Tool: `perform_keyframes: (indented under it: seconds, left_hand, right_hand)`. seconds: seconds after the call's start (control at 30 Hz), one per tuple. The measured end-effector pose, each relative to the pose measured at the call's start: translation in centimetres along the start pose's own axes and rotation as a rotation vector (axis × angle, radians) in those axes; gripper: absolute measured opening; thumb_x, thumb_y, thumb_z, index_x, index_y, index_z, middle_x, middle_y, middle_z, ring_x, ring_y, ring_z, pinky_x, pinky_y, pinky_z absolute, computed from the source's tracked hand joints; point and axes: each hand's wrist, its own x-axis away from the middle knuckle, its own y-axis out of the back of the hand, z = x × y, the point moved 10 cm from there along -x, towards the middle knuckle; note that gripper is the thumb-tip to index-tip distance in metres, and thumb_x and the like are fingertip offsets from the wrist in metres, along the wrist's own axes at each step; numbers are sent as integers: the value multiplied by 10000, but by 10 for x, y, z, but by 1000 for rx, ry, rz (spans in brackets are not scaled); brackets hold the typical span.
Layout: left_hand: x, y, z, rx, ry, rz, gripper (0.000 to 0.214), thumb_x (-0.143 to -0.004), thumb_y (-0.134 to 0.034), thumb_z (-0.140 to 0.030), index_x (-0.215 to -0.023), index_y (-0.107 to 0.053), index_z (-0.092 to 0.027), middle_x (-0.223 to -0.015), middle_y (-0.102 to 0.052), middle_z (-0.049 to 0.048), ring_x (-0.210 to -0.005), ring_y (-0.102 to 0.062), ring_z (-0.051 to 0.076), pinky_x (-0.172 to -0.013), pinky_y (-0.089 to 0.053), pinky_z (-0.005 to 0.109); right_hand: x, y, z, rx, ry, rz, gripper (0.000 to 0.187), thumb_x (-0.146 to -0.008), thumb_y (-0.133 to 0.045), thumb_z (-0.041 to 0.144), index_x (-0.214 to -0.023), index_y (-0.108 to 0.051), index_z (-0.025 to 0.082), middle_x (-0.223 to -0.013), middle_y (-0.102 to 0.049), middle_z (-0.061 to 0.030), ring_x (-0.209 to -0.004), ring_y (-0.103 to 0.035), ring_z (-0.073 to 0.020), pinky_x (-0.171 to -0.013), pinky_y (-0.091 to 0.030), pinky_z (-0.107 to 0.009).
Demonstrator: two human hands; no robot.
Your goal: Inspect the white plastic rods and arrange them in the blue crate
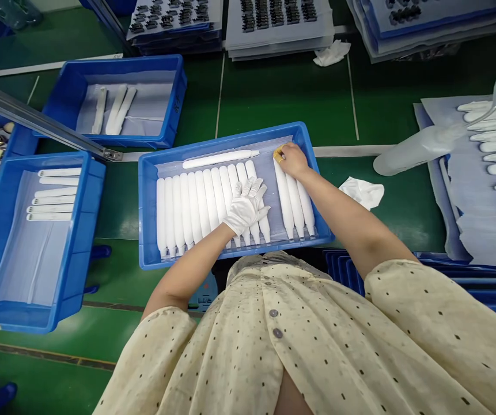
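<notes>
While the person leans over the green table [273,98], both hands are down in the blue tray [230,137] at the middle of the frame. The left hand [248,204], in a white glove, lies flat with its fingers spread and loose across the right end of a tight row of white sticks [191,202]; it presses on them and grips none. The right hand [293,160] is bare apart from a yellow fingertip cover [278,154]. Its fingers are curled down and seem to pinch the top end of a stick [283,193], the left one of three lying apart at the tray's right side. One more stick [219,158] lies crosswise along the far wall. From where I stand these pieces look light, stiff and smooth, rounded at one end and narrower at the other, so I would expect them to roll and slip under dry fingers. They probably show marks easily, too. A light pinch at an end, or fingertips round the middle, looks the safest hold. A crumpled white cloth [362,191] sits just right of the tray. Two other blue bins, at the upper left [174,98] and the left [87,230] of the frame, hold a few similar sticks.
</notes>
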Motion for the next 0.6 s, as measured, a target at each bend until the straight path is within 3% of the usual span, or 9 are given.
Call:
perform_keyframes:
  seconds: [0.17,0.3,0.4,0.6]
  left_hand:
    - [-2,-4,5,-62,50,50,738,-1019,-574,-474,-1658,-423,-137,-1765,-274,118,-1653,-197,388,-1356,-137,632]
    - [-6,-6,7,-52,40,72,759,-1018,-574,-472,-1671,-395,-128,-1772,-248,124,-1657,-170,399,-1353,-129,639]
    - [-8,-4,9,-25,35,53,748,-1020,-582,-473,-1658,-421,-116,-1761,-276,144,-1652,-179,415,-1350,-130,642]
    - [-10,0,14,28,47,-35,722,-1045,-549,-490,-1633,-447,-83,-1735,-317,194,-1646,-237,372,-1360,-154,574]
  right_hand:
    - [-21,-9,1,75,-6,27,421,-1079,-452,317,-1226,-728,34,-1364,-650,-246,-1332,-558,-406,-1153,-436,-541]
    - [-18,7,3,76,4,-6,495,-1118,-332,354,-1197,-714,50,-1310,-660,-237,-1236,-614,-367,-1094,-481,-499]
    - [-15,17,2,51,28,-46,495,-1117,-342,400,-1184,-706,72,-1309,-645,-224,-1227,-608,-353,-1082,-492,-491]
    - [-17,-15,1,111,42,93,379,-1030,-488,303,-1237,-690,57,-1372,-625,-230,-1349,-523,-402,-1166,-423,-559]
